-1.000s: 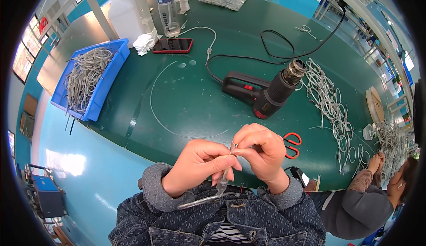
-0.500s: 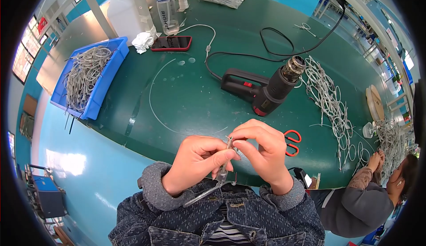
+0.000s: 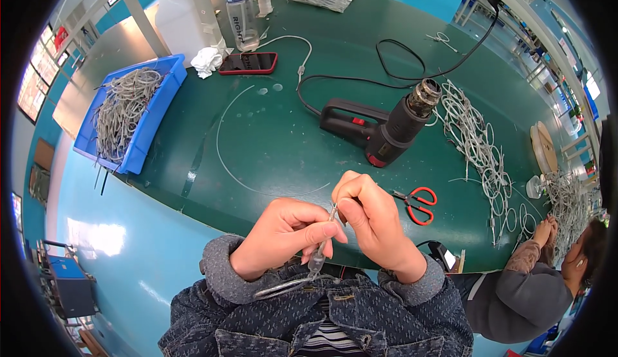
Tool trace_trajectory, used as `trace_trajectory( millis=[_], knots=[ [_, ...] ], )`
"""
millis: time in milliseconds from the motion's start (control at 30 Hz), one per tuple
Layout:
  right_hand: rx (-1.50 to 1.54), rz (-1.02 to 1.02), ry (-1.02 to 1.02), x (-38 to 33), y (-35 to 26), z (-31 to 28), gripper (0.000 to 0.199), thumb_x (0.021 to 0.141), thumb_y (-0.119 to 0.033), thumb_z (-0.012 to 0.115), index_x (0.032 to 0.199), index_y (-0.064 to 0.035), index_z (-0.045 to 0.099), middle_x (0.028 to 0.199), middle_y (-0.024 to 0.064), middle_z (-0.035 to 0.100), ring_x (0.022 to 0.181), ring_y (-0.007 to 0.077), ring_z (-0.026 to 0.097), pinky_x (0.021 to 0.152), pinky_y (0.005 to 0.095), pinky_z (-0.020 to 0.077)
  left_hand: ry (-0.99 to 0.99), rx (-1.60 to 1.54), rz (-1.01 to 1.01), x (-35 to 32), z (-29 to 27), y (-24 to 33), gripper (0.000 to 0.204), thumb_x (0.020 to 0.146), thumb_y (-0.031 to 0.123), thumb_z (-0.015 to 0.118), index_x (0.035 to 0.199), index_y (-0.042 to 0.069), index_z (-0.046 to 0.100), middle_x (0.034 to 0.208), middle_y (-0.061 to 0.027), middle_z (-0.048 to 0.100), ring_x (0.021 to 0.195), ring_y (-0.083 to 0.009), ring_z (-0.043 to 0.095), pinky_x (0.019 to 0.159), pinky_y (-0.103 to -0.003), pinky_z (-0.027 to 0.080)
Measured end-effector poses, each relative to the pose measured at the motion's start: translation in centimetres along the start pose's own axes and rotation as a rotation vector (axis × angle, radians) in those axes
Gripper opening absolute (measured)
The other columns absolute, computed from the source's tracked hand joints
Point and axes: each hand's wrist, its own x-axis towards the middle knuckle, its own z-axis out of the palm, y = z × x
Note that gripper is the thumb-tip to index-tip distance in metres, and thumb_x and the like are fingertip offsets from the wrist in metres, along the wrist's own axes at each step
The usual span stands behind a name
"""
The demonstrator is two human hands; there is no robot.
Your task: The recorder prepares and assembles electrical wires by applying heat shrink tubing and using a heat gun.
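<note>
Close to my body, at the table's near edge, my left hand (image 3: 293,231) grips a grey cable (image 3: 317,262) between thumb and fingers. A clear plastic-looking part sits on the cable below that hand, and the cable's length hangs down against my jacket. My right hand (image 3: 373,225) is closed in a pinch at the cable's upper end, where thin wire ends show. The fingertips hide exactly what they pinch. To the right of my right hand lie red-handled cutters (image 3: 421,206), clear of it. Beyond my hands a heat gun (image 3: 386,128) stands on the green table.
A blue tray (image 3: 149,128) of short cables sits at the left edge. Behind are a phone (image 3: 249,64), a bottle (image 3: 241,22) and crumpled tissue (image 3: 206,62). A thin tube (image 3: 220,145) curves across the table (image 3: 283,132). Tangled cables (image 3: 476,151) lie right, near a co-worker (image 3: 521,292).
My right hand has shifted slightly left and turned, its fingers more curled at the cable's end. More of the cutters now shows. The cable has tipped a little lower left.
</note>
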Motion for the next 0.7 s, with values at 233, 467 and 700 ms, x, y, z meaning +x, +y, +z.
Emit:
trace_trajectory(
  millis=[233, 467, 700],
  knots=[
    [0.260, 0.201, 0.107, -0.6, 0.1, -0.6, 0.008, 0.090, -0.001, 0.049, 0.085, 0.0018, 0.054, 0.085, 0.0095, 0.056, 0.071, 0.0132, 0.051, 0.060, 0.0250, 0.0420, 0.118, 0.019, 0.051, 0.0, 0.4, -0.6, 0.015, 0.086, 0.001, 0.054, 0.078, -0.006, 0.065, 0.066, -0.0089, 0.064, 0.052, -0.0071, 0.055, 0.046, -0.019, 0.042],
    [0.507, 0.348, 0.004, -1.2, -0.1, -0.7, 0.011, 0.088, -0.003, 0.053, 0.089, 0.0048, 0.062, 0.089, 0.0111, 0.058, 0.074, 0.0137, 0.054, 0.065, 0.0234, 0.0447, 0.196, 0.087, 0.155, 0.4, 0.7, -1.7, 0.013, 0.084, 0.001, 0.058, 0.073, -0.004, 0.063, 0.065, -0.0096, 0.065, 0.051, -0.0079, 0.056, 0.045, -0.020, 0.044],
    [0.811, 0.571, 0.025, -2.5, 0.6, 0.1, 0.008, 0.088, -0.003, 0.053, 0.089, 0.0032, 0.058, 0.086, 0.0107, 0.060, 0.071, 0.0114, 0.055, 0.057, 0.0220, 0.0440, 0.478, 0.348, 0.311, -0.3, 1.9, -2.8, 0.008, 0.076, -0.002, 0.068, 0.079, -0.002, 0.060, 0.072, -0.0067, 0.062, 0.059, -0.0095, 0.057, 0.050, -0.021, 0.045]
  ],
)
